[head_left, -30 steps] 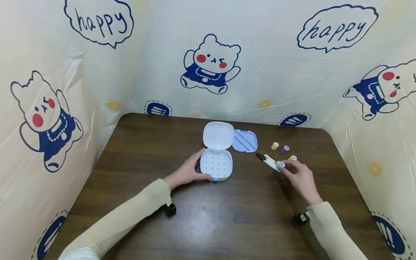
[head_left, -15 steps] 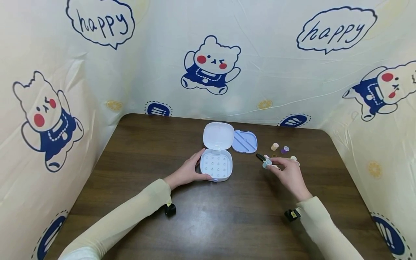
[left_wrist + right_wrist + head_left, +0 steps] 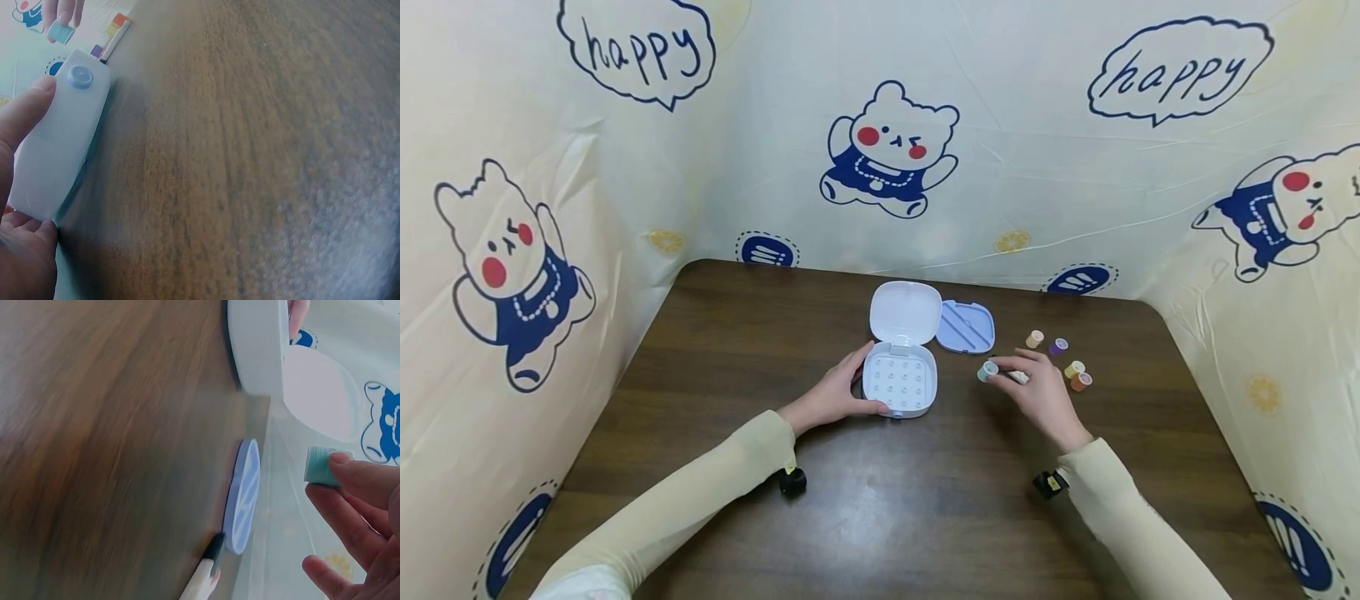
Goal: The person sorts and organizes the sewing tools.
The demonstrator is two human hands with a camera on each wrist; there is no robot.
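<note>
My left hand (image 3: 835, 398) holds the left side of a small white sewing box (image 3: 919, 412), its thumb at the front near the latch button (image 3: 80, 76). The box's lid (image 3: 906, 312) stands raised, and rows of pegs cover the inside. To the right of the box, my right hand (image 3: 1041, 396) pinches a light-blue thread spool (image 3: 320, 465) between thumb and fingers, held above the table. Under that hand lies a white tool with a black tip (image 3: 212, 550), mostly hidden in the head view.
A blue ribbed tray (image 3: 951, 337) lies beside the lid. Beyond the right hand stand several spools: beige (image 3: 1034, 339), purple (image 3: 1058, 347), yellow (image 3: 1074, 369) and orange (image 3: 1081, 382). Patterned cloth (image 3: 1015, 192) hangs behind the brown table (image 3: 880, 517).
My right hand has carried the light-blue spool leftward toward the box, uncovering the yellow and orange spools and covering much of the white tool. The left hand and box have stayed put.
</note>
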